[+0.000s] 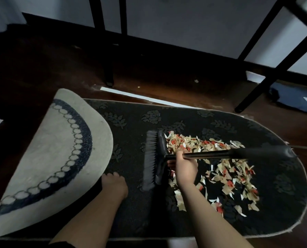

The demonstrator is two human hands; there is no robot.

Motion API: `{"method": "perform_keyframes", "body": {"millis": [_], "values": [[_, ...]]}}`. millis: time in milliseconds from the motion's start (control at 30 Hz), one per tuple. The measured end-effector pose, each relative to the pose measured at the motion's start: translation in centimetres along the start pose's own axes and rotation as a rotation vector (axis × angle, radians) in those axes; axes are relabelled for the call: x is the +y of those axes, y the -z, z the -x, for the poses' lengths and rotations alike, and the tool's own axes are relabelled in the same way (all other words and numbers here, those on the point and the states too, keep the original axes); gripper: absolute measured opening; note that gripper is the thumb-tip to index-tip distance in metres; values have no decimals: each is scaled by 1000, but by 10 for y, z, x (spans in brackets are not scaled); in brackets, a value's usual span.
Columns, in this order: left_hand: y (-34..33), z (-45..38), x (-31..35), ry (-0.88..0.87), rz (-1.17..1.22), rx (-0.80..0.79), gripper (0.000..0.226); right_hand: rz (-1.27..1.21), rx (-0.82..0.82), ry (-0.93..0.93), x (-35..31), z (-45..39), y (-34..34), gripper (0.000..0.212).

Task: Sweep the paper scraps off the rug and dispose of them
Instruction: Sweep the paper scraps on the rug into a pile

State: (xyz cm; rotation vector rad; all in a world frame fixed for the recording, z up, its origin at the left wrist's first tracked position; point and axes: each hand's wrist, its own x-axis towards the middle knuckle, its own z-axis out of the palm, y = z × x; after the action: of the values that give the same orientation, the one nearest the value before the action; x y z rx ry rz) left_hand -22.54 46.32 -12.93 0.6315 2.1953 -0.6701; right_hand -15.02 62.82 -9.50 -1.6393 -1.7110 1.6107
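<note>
A: Head view. Containers?
B: None seen. Paper scraps lie loose on the dark rug, right half, reaching toward its right edge.
A: Hands?
B: Right hand grips the broom handle beside the head, at the pile's left margin. Left hand rests at the folded-over flap, fingers curled; hold unclear.
A: Room?
B: Bare rug left of the bristles; wood floor beyond the far edge.
</note>
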Motion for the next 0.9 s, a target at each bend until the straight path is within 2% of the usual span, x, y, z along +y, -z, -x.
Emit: {"method": "perform_keyframes", "body": {"millis": [133,300,500,600,900], "values": [[6,7,5,17,-13,40,56,-21,46,4,-4,4,26,37],[25,26,7,36,-40,71,59,-16,28,57,-15,19,48,33],[59,70,10,27,-15,176,60,-85,-2,155,-44,49,84,39],[73,87,11,6,44,231,58,-87,-27,147,-54,57,93,45],[107,162,27,-39,115,383,57,-56,-10,251,-80,88,159,33]]}}
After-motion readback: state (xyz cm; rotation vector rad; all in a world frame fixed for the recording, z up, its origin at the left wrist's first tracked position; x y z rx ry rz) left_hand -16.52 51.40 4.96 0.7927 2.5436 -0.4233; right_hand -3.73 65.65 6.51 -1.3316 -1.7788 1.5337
